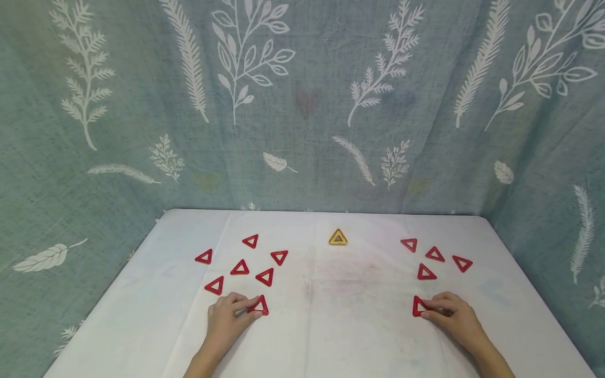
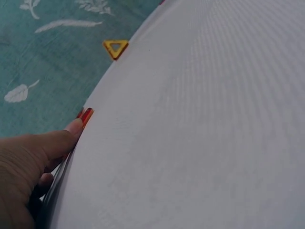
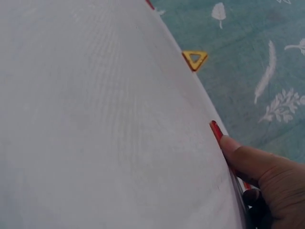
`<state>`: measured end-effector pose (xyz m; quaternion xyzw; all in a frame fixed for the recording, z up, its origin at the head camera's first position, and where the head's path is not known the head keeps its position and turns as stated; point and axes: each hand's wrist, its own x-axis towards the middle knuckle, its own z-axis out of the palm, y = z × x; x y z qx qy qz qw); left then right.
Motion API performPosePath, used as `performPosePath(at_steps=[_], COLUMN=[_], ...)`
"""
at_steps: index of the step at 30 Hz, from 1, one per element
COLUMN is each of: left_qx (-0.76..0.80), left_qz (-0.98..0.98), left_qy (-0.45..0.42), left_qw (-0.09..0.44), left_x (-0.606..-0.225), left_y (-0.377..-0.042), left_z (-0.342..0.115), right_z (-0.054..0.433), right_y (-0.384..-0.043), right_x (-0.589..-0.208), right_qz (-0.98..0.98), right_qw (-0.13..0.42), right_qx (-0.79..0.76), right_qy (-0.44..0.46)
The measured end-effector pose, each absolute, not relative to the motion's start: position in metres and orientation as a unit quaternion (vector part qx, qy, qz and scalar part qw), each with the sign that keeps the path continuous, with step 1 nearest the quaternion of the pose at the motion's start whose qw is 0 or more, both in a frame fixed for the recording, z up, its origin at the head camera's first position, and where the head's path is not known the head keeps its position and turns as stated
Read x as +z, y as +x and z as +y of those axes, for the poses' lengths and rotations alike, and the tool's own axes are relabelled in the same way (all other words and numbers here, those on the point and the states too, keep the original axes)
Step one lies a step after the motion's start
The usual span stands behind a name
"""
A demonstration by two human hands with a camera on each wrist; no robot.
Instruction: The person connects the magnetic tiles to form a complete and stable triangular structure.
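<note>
Near the front of the white table, my left hand (image 1: 228, 317) pinches a red triangle tile (image 1: 263, 306) between thumb and fingers. Over on the right, a second red triangle tile (image 1: 416, 306) is pinched by my right hand (image 1: 451, 315). Each tile is a hollow frame. In the left wrist view the thumb covers part of the held red tile (image 2: 87, 116). The right wrist view likewise shows only an end of the other red tile (image 3: 216, 129) past the thumb. A yellow triangle (image 1: 338, 238) stands upright at the back middle, apart from both hands.
Several loose red triangles (image 1: 239, 268) lie on the table (image 1: 350, 336) beyond my left hand. Another scattered group of red triangles (image 1: 427, 272) lies beyond my right hand. A green leaf-patterned cloth (image 1: 312, 173) hangs behind the table and along its sides.
</note>
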<state>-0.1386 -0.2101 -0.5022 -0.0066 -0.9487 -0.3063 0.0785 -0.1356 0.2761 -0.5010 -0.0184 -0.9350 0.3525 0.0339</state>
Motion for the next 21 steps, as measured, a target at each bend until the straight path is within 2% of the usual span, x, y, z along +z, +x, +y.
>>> performPosePath(at_steps=[21], left_qx=[-0.332], left_qz=[-0.940], left_qy=[-0.051], left_qw=[0.062], left_x=[-0.504], left_y=[-0.152], left_z=[-0.177], right_z=[0.250], right_y=[-0.147], right_x=[-0.502], right_qz=[-0.919], right_qw=[0.041], right_qx=[0.390], right_qy=[0.047])
